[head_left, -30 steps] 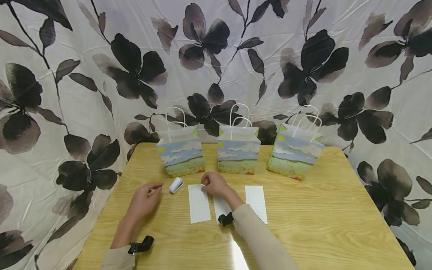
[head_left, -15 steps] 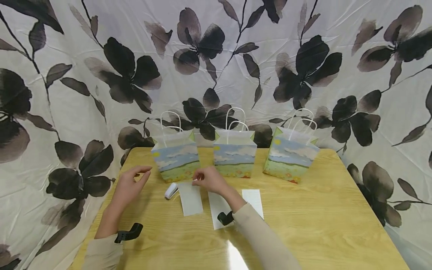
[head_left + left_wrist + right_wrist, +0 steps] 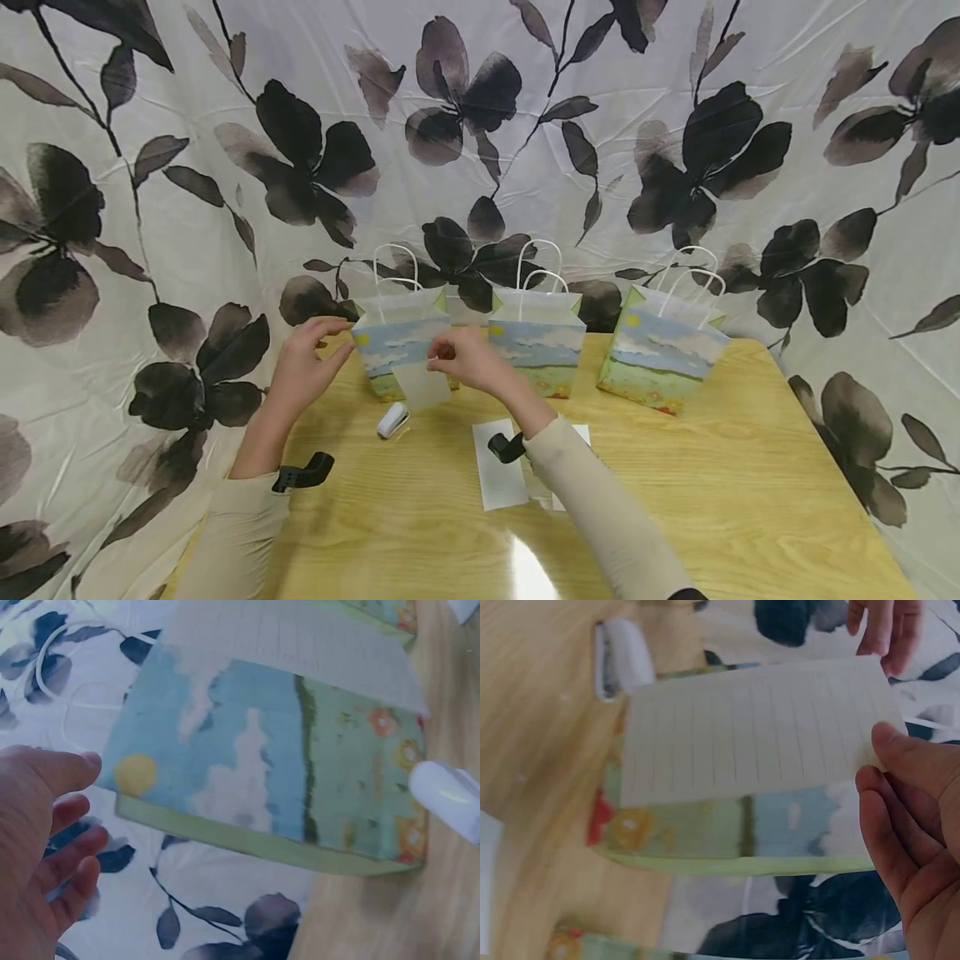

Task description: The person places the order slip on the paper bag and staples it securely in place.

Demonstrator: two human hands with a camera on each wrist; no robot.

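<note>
In the head view, my right hand (image 3: pixel 471 358) pinches a lined sheet of paper (image 3: pixel 422 385) by its upper corner. The sheet hangs in front of the left paper gift bag (image 3: pixel 397 337), which is printed with sky, a meadow and flowers. The right wrist view shows the ruled lines of the paper (image 3: pixel 742 735) and my thumb and fingertips at its edge. Beside that bag's upper left corner is my left hand (image 3: pixel 303 362), thumb and fingers apart. In the left wrist view its thumb (image 3: pixel 75 771) is right at the bag's edge; whether it touches is unclear.
A white stapler (image 3: pixel 392 420) lies on the wooden table (image 3: pixel 360 517) below the left bag. Two more matching bags stand at the back, a middle one (image 3: pixel 536 346) and a right one (image 3: pixel 663 350). Two sheets lie nearer: one paper (image 3: pixel 498 475) and another (image 3: pixel 582 433) partly behind my right sleeve.
My right hand has lifted the leftmost sheet off the table and carried it up to the left bag. My left hand has moved forward from beside the stapler to that bag's corner.
</note>
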